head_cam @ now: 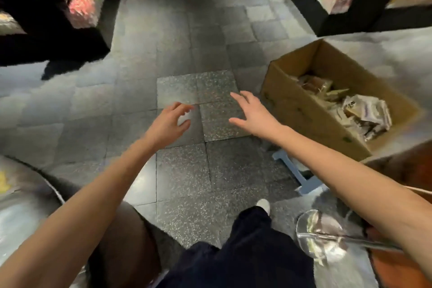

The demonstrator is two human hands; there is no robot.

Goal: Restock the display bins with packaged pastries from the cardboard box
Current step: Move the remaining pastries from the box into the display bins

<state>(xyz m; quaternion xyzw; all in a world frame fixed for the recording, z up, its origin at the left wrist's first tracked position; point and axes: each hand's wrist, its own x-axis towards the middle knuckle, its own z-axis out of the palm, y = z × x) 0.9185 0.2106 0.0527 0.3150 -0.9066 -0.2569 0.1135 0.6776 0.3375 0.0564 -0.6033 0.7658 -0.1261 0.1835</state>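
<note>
This is a shop. Black stands flank an aisle of speckled tile floor on the far left and far right. Their clear bins are heaped with bright wrapped goods, blurred here. At the aisle's right edge an open cardboard box holds packaged pastries.

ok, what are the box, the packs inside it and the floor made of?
Box: brown cardboard, matte, with a raw folded edge at the rim. Packs: likely thin plastic film, glossy and crinkled, partly clear over brown contents. Floor: speckled tiles, terrazzo or a stone look, faint sheen, thin joint lines.
</note>
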